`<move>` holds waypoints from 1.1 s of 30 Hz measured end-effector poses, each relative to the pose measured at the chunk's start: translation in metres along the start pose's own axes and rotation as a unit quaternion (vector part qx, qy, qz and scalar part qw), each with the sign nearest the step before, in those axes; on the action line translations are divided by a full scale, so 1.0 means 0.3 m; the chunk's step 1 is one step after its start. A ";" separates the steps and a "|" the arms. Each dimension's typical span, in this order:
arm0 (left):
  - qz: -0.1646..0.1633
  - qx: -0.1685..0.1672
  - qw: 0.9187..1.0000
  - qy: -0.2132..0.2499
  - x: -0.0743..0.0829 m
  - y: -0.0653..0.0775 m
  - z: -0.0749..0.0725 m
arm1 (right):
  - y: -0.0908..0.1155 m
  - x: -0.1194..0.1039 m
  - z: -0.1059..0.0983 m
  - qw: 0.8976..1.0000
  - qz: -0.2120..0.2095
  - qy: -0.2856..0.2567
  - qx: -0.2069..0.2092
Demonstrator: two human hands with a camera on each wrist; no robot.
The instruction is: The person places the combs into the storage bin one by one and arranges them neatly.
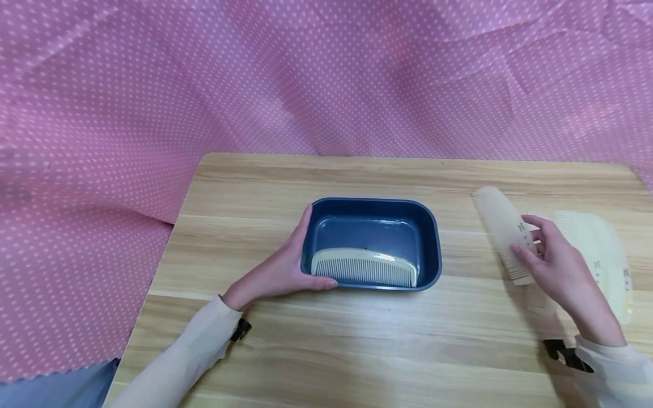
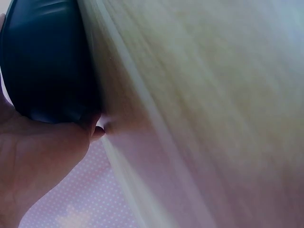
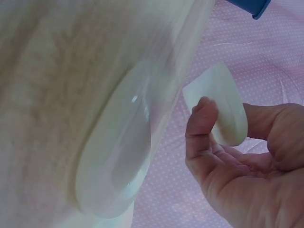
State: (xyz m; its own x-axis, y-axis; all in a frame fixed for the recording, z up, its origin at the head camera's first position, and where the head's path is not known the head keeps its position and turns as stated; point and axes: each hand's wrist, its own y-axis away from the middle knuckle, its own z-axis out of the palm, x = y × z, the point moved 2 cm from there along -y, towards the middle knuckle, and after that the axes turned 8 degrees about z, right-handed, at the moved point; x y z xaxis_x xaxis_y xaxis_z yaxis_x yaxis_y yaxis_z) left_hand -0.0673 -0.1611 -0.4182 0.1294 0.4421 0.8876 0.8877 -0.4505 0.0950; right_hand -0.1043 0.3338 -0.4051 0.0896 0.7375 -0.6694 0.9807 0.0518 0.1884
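My left hand (image 1: 280, 269) grips the left end of a dark blue rectangular box (image 1: 367, 231), its thumb along the front rim and its fingers at the left side. Inside the box, near the front wall, lies a cream comb (image 1: 364, 267) with its teeth toward me. To the right, my right hand (image 1: 561, 269) pinches another pale comb (image 1: 497, 218) between thumb and fingers, tilted over the table. In the right wrist view this held comb (image 3: 228, 104) shows end-on. More pale combs (image 1: 609, 255) lie overlapping beside and beneath the right hand, partly hidden by it.
The wooden table (image 1: 326, 345) carries the box in its middle and the loose combs at the right. A pink polka-dot cloth (image 1: 326, 79) hangs behind the table and down its left side.
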 end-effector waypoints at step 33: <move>0.003 0.000 1.000 0.031 0.002 -0.007 0.002 | 0.021 -0.071 -0.003 0.966 -0.048 -0.248 -0.046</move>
State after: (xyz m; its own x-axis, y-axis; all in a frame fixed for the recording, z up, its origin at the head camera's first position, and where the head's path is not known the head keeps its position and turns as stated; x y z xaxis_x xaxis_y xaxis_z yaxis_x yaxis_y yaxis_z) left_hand -0.0687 -0.1595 -0.4182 0.1063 0.3907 0.9144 0.8867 -0.4534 0.0906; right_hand -0.1001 0.3190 -0.3890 0.0939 0.3135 -0.9449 0.9709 0.1810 0.1566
